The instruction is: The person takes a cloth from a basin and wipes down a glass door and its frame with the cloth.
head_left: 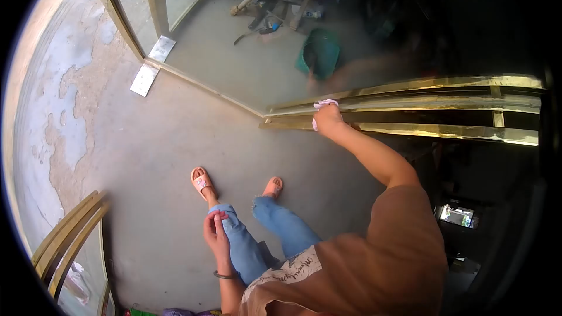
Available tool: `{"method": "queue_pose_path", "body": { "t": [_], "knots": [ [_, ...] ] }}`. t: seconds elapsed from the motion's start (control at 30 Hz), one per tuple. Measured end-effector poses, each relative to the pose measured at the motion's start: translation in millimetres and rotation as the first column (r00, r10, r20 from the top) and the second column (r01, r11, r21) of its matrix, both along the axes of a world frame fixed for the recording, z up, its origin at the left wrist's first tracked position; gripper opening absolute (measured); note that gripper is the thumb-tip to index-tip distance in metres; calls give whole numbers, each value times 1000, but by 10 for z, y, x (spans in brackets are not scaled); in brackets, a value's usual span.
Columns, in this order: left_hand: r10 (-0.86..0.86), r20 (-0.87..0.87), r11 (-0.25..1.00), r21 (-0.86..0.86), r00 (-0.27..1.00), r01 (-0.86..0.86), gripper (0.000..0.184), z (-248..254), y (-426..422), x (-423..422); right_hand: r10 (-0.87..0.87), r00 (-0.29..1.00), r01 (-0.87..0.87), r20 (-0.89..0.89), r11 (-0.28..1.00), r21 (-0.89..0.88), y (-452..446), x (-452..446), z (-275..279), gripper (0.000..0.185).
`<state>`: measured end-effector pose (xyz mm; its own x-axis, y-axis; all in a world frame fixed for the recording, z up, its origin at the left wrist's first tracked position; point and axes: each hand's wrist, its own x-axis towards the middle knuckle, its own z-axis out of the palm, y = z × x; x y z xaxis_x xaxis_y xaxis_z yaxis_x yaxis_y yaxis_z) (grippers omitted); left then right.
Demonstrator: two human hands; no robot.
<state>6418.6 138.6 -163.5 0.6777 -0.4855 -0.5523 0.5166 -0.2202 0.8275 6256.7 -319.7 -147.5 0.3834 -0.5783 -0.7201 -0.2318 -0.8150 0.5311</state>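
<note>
My right hand (329, 119) is closed around a pale pink cloth (325, 103). It presses the cloth against the gold metal door handle (421, 105), which has several long parallel bars, near their left end. The fingers are partly hidden by the back of the hand and the cloth. Beside my left knee hangs my left hand (217, 235), holding nothing, its fingers loosely bent and a bracelet on the wrist. The glass door (246, 70) with its metal frame stands in front of me.
Behind the glass are a green bucket (319, 52), wooden sticks and other clutter. A second gold handle (67, 246) is at lower left. White plates (144, 80) lie at the door frame's foot. My sandalled feet stand on the grey floor (158, 199). The right side is dark.
</note>
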Motion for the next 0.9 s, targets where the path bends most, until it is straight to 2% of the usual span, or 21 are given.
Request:
{"method": "queue_pose_path", "body": {
  "t": [0.07,0.17,0.23,0.27,0.3,0.37,0.43,0.47,0.53,0.57,0.63,0.7,0.73,0.77,0.8,0.83,0.87,0.9],
  "knots": [
    [1,32,1000,2,999,-1,21,89,30,5,-71,997,73,33,997,-32,55,60,525,29],
    [-16,124,1000,17,992,14,20,321,-37,89,-22,967,53,254,992,-116,221,29,1436,32],
    [-26,203,1000,17,979,23,20,513,-177,123,-214,753,185,622,976,112,437,-109,2074,37],
    [-52,241,999,15,969,50,19,652,-293,117,-316,581,211,750,948,237,558,-257,2304,40],
    [-79,283,997,10,956,79,19,828,-474,101,-486,395,204,779,874,442,652,-424,2454,40],
    [-138,353,986,-39,926,161,18,1250,-877,-26,-763,5,34,647,647,762,857,-804,2687,40],
    [-187,416,959,-120,890,257,18,1734,-1315,-274,-909,-306,-145,284,340,929,1030,-1267,2696,41],
    [-238,452,940,-116,859,321,15,1956,-1500,-440,-911,-409,-282,55,184,942,1106,-1512,2608,42],
    [-250,638,867,-187,728,461,15,2302,-1845,-901,-741,-566,-547,-361,10,837,1213,-2118,2115,40],
    [-238,716,824,-209,657,527,16,2451,-2003,-1165,-607,-566,-676,-558,-45,736,1242,-2349,1971,40],
    [-277,810,700,-198,517,686,41,2816,-2286,-1782,-429,-408,-873,-806,-75,482,1282,-2546,2081,48],
    [-198,921,615,-149,335,774,71,3021,-2558,-2453,-437,-372,-907,-819,-17,421,1330,-2738,2341,52],
    [-216,955,570,-47,205,820,79,3084,-2668,-2744,-506,-374,-908,-777,30,417,1349,-2878,2467,54],
    [-217,973,527,54,73,848,86,3128,-2792,-3025,-589,-413,-892,-695,108,439,1344,-3035,2599,56],
    [-198,980,502,97,6,859,84,3140,-2887,-3311,-615,-455,-873,-645,163,460,1324,-3178,2663,58],
    [-196,978,467,157,-70,870,83,3190,-2954,-3516,-549,-616,-756,-565,209,620,1321,-3354,2641,58],
    [-193,970,433,219,-147,875,81,3230,-3024,-3697,-430,-332,-942,-840,99,322,1240,-3531,2555,56],
    [-186,957,401,281,-223,872,80,3260,-3100,-3841,-475,-174,-984,-863,64,163,1158,-3682,2470,55]
  ]
}}
